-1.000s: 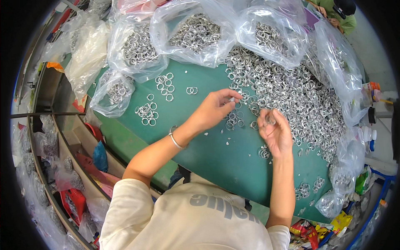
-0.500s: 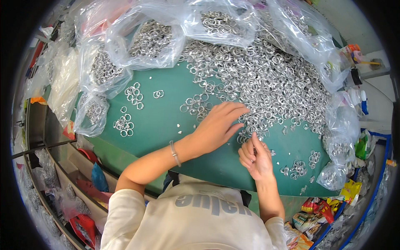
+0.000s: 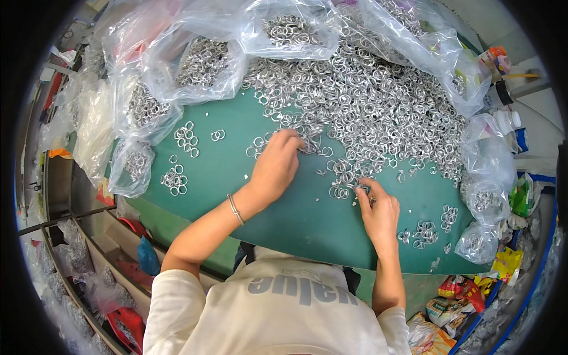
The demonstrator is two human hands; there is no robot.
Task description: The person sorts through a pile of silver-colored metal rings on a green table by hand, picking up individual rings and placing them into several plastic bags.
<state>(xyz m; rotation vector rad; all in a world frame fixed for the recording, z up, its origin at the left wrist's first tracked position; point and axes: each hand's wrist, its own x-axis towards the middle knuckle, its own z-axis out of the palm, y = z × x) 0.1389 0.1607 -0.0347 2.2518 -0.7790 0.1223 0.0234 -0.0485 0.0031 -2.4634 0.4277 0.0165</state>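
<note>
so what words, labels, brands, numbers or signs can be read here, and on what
Large grey lettering, upside down in this view, on the pale T-shirt: visible, but I won't copy its wording.
Yellow packet, lower right: any print is too small to read.
Red packet beside it: also too small and blurred to read.

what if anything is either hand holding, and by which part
It cannot be told: the left hand is blurred beside silver rings, the right hand is at a small ring cluster, and any grip is unclear.
</note>
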